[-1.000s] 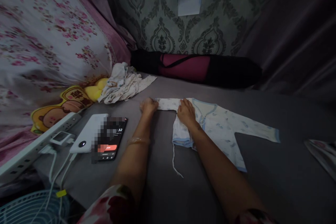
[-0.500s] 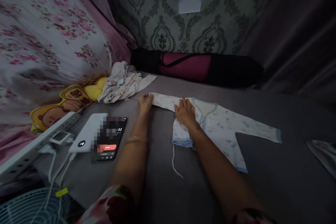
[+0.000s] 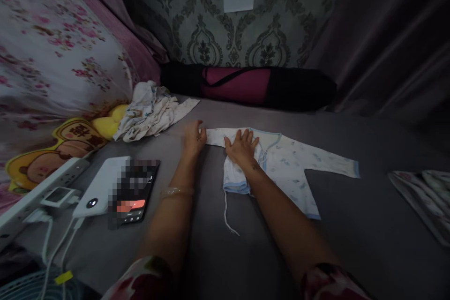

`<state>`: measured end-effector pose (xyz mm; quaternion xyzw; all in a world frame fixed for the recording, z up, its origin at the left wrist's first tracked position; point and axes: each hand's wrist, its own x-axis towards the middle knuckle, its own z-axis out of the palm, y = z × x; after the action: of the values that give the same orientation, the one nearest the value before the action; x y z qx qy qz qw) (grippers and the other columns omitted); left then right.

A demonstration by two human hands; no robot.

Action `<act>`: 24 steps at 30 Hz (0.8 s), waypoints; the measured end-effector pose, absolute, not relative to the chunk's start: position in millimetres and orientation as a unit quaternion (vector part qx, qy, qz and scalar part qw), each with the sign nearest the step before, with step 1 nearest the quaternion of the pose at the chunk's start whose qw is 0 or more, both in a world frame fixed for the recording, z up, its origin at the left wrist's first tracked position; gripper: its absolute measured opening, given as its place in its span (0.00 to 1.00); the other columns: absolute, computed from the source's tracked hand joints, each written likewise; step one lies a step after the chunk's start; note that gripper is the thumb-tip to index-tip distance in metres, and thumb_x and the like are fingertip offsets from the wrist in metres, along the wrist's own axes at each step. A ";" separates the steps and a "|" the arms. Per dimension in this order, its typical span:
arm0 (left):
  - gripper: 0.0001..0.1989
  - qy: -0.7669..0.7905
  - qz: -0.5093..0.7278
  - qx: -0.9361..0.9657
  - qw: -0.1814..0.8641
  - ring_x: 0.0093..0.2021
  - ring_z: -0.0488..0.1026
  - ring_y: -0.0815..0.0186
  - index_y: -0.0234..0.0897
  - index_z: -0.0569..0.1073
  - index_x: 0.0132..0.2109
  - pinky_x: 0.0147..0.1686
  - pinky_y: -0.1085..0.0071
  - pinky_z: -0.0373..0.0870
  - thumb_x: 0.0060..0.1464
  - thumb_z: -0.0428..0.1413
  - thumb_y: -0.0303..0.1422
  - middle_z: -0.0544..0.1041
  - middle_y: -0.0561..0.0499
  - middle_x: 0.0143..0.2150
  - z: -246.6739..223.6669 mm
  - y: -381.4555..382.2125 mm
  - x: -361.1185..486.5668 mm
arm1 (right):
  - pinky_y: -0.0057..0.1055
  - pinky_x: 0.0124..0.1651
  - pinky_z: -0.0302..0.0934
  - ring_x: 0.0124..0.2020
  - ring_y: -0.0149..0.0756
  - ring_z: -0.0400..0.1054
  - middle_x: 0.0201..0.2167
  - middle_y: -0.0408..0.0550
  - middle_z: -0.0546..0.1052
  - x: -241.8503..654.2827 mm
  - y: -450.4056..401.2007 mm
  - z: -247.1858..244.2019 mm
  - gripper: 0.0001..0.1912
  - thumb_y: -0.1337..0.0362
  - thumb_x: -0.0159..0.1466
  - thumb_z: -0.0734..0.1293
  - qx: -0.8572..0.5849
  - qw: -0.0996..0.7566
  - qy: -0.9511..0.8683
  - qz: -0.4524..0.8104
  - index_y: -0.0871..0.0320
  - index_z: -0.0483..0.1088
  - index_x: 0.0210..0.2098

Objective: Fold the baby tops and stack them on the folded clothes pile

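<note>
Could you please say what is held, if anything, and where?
Left hand at the sleeve end of the shirt, grip unclear; right hand only rests on it.

There is one view, and it looks from the head of the person, above the near side of the grey surface (image 3: 351, 243). It faces forward and down, along both forearms, which enter from the bottom edge. The left hand (image 3: 194, 139), the right hand (image 3: 242, 148) and the shirt (image 3: 288, 154) lie near the centre, at arm's reach. The view is wide: it takes in the phone (image 3: 142, 192) at the left and, farther away, the long bag (image 3: 235, 85) and the wall (image 3: 234, 37) at the top.
</note>
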<state>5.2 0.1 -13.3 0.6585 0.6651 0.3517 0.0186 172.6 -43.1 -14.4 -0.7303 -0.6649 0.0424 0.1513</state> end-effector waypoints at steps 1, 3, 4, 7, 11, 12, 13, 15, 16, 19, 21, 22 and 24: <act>0.15 0.648 0.324 0.689 0.035 0.54 0.69 0.59 0.34 0.71 0.51 0.56 0.66 0.61 0.60 0.48 0.34 0.75 0.41 0.51 -14.3 -0.2 7.9 | 0.60 0.64 0.27 0.69 0.61 0.36 0.68 0.71 0.49 172.1 -42.8 -14.8 0.40 0.46 0.68 0.50 -0.736 0.149 -0.658 0.051 0.72 0.52 0.66; 0.15 0.623 0.267 0.732 0.063 0.52 0.70 0.59 0.35 0.72 0.50 0.54 0.67 0.62 0.60 0.48 0.34 0.76 0.42 0.51 -17.5 -0.3 10.8 | 0.60 0.65 0.27 0.69 0.61 0.36 0.68 0.72 0.48 171.7 -41.4 -14.5 0.41 0.45 0.68 0.50 -0.739 0.145 -0.654 0.068 0.74 0.51 0.66; 0.15 0.616 0.246 0.745 0.071 0.52 0.70 0.59 0.35 0.73 0.50 0.53 0.67 0.62 0.59 0.49 0.34 0.76 0.42 0.50 -19.3 -0.3 10.9 | 0.60 0.65 0.27 0.69 0.61 0.35 0.68 0.72 0.48 172.2 -40.3 -13.4 0.41 0.45 0.68 0.50 -0.738 0.145 -0.655 0.078 0.74 0.51 0.66; 0.16 0.616 0.233 0.749 0.078 0.50 0.72 0.59 0.34 0.74 0.51 0.51 0.69 0.63 0.59 0.49 0.34 0.77 0.42 0.49 -21.6 -1.0 7.7 | 0.61 0.65 0.27 0.70 0.60 0.34 0.69 0.69 0.48 179.0 -35.2 -4.0 0.40 0.44 0.68 0.49 -0.730 0.149 -0.653 0.139 0.70 0.53 0.66; 0.17 0.640 0.268 0.713 0.096 0.46 0.74 0.59 0.34 0.74 0.51 0.47 0.69 0.65 0.60 0.49 0.35 0.78 0.43 0.42 -9.7 -7.3 11.5 | 0.49 0.66 0.42 0.68 0.50 0.47 0.67 0.62 0.56 207.0 -32.0 21.7 0.33 0.49 0.70 0.49 -0.692 0.200 -0.646 0.250 0.65 0.58 0.64; 0.16 0.636 0.285 0.710 0.099 0.45 0.74 0.59 0.34 0.75 0.51 0.46 0.69 0.65 0.60 0.49 0.34 0.78 0.44 0.41 -3.8 -10.1 16.1 | 0.42 0.64 0.47 0.65 0.46 0.53 0.65 0.62 0.60 217.0 -34.5 29.2 0.30 0.52 0.70 0.51 -0.681 0.230 -0.647 0.252 0.66 0.60 0.63; 0.16 0.623 0.305 0.713 0.103 0.45 0.74 0.60 0.34 0.75 0.49 0.46 0.69 0.65 0.59 0.49 0.34 0.78 0.44 0.40 2.9 -13.4 22.3 | 0.37 0.62 0.52 0.62 0.43 0.59 0.62 0.61 0.65 227.6 -39.1 36.3 0.28 0.55 0.70 0.53 -0.677 0.261 -0.643 0.245 0.67 0.62 0.62; 0.14 0.581 0.342 0.730 0.114 0.44 0.73 0.62 0.34 0.76 0.46 0.46 0.70 0.65 0.59 0.49 0.33 0.78 0.45 0.41 17.2 -22.3 37.6 | 0.34 0.57 0.58 0.55 0.40 0.66 0.55 0.57 0.73 249.5 -54.3 48.4 0.22 0.60 0.69 0.57 -0.663 0.309 -0.642 0.230 0.65 0.67 0.57; 0.13 0.558 0.351 0.742 0.124 0.43 0.73 0.63 0.34 0.76 0.45 0.46 0.70 0.65 0.59 0.50 0.32 0.78 0.45 0.40 24.0 -28.2 45.6 | 0.34 0.54 0.60 0.52 0.39 0.69 0.51 0.54 0.75 260.5 -64.5 52.7 0.19 0.61 0.68 0.58 -0.655 0.323 -0.643 0.233 0.64 0.70 0.53; 0.11 0.511 0.310 0.786 0.158 0.36 0.72 0.64 0.35 0.77 0.40 0.41 0.71 0.66 0.57 0.51 0.33 0.78 0.47 0.35 40.4 -52.4 62.4 | 0.31 0.44 0.65 0.41 0.37 0.73 0.40 0.52 0.79 293.4 -100.3 57.6 0.14 0.63 0.67 0.59 -0.633 0.319 -0.648 0.279 0.63 0.73 0.44; 0.11 0.501 0.258 0.808 0.172 0.32 0.71 0.65 0.35 0.77 0.37 0.37 0.71 0.66 0.56 0.53 0.36 0.77 0.49 0.31 46.5 -73.1 62.6 | 0.29 0.39 0.65 0.35 0.35 0.73 0.36 0.52 0.79 316.4 -125.5 56.1 0.12 0.65 0.66 0.60 -0.642 0.310 -0.637 0.293 0.63 0.73 0.40; 0.11 0.501 0.235 0.814 0.179 0.31 0.71 0.65 0.35 0.76 0.36 0.35 0.71 0.65 0.55 0.53 0.38 0.76 0.49 0.29 48.1 -84.2 59.2 | 0.29 0.38 0.65 0.33 0.34 0.73 0.35 0.52 0.79 328.1 -138.0 55.0 0.11 0.66 0.65 0.60 -0.650 0.306 -0.634 0.286 0.62 0.73 0.38; 0.13 0.509 0.198 0.813 0.203 0.28 0.70 0.66 0.35 0.75 0.33 0.31 0.71 0.64 0.54 0.55 0.41 0.75 0.50 0.27 48.3 -106.5 47.5 | 0.30 0.36 0.65 0.30 0.34 0.72 0.31 0.50 0.78 350.8 -162.7 52.7 0.09 0.66 0.64 0.61 -0.675 0.296 -0.625 0.259 0.61 0.72 0.36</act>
<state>47.5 -106.5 48.3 0.8130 0.5086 0.1980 0.2031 350.8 -162.7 52.7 -0.6747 -0.6249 0.2586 0.2956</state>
